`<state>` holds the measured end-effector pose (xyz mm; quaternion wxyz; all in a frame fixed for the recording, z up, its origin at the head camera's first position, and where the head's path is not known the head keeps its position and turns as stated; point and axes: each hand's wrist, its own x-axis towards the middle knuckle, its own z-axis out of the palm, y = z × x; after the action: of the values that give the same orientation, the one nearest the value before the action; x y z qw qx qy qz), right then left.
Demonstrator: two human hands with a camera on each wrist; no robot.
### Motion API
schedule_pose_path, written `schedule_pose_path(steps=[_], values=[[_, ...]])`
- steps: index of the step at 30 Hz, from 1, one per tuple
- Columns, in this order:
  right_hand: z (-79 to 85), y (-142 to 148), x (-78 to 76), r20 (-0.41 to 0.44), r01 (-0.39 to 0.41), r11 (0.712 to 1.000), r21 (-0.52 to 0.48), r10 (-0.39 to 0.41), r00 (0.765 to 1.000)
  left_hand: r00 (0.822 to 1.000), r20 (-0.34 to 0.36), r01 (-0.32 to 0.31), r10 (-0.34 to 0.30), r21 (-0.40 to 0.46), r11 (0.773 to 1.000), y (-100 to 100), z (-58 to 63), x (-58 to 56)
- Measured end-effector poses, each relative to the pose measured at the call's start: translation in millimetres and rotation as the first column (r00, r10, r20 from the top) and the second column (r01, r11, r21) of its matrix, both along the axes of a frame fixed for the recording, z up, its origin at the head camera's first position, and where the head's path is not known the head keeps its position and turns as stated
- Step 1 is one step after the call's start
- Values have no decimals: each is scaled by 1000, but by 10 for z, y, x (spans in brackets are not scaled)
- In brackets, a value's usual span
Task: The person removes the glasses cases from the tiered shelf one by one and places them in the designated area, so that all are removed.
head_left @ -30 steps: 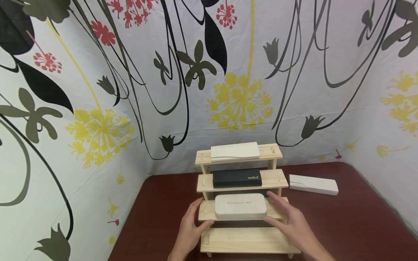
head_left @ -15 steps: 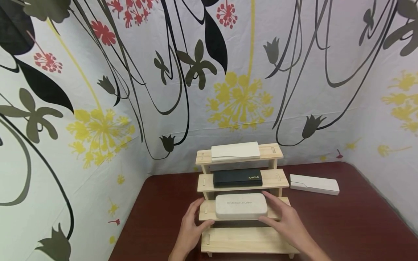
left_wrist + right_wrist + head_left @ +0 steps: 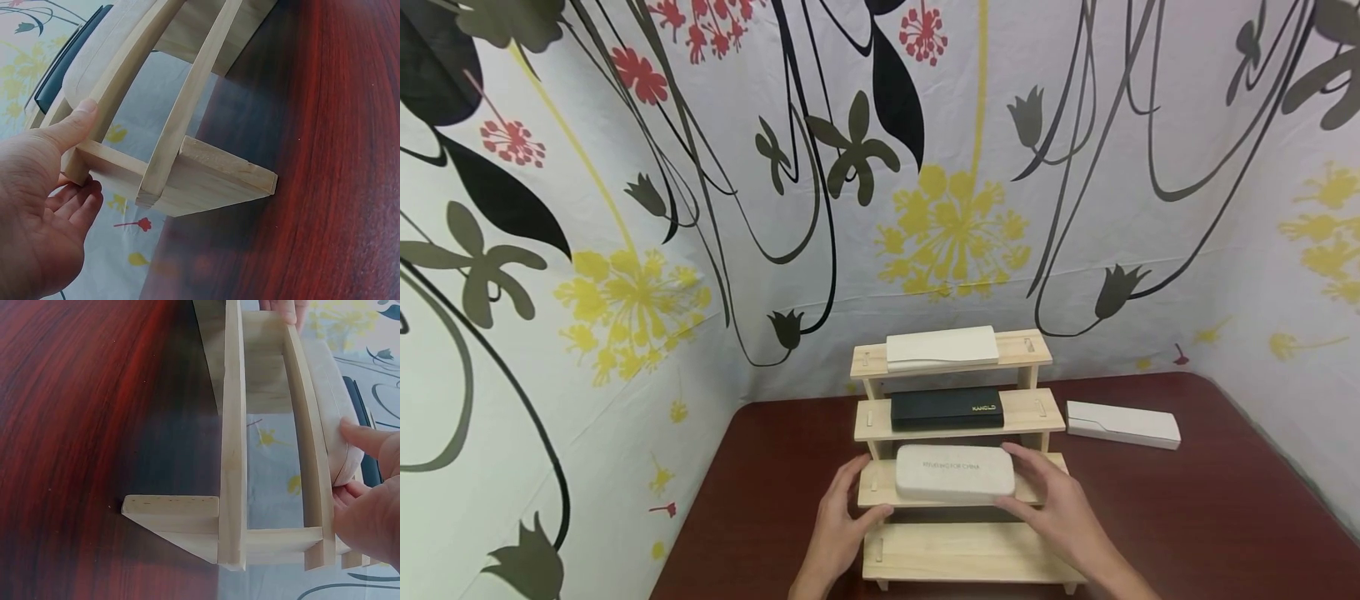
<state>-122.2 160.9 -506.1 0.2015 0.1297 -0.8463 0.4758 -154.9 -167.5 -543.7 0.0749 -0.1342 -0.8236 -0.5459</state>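
Note:
A four-tier wooden display stand (image 3: 962, 554) stands on the table. On its second tier from the front lies a white rounded glasses case (image 3: 955, 475) with small lettering on top. My right hand (image 3: 1063, 508) holds the case by its right end; in the right wrist view, the thumb presses the near face of the case (image 3: 331, 394) and the fingers bend around its end. At that tier's left end my left hand (image 3: 842, 517) grips the stand, thumb on the front edge and fingers curled beneath the board, as the left wrist view shows.
A black case (image 3: 946, 410) with gold letters lies one tier up, and a flat cream case (image 3: 942, 348) on the top tier. Right of the stand, a white slim box (image 3: 1123, 425) rests on the dark red table (image 3: 1195, 508). Patterned cloth (image 3: 925, 250) hangs behind.
My right hand has moved left onto the end of the white glasses case, whose lettering now looks different and blurred. My left hand has stayed at the stand's left side.

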Motion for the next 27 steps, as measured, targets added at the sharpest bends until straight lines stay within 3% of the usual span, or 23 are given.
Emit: schedule_pose_path(steps=[5,11,27], values=[[-3,-4,8,24,-40,999,-15,40,999,1000,0,-2,2,-1,1000,-6,8,7],[35,16,-14,70,-37,997,62,32,997,1000,8,-9,9,-18,1000,-13,8,-2],[27,-34,-13,36,-2,999,40,0,999,1000,4,20,-20,25,999,-8,5,-41]])
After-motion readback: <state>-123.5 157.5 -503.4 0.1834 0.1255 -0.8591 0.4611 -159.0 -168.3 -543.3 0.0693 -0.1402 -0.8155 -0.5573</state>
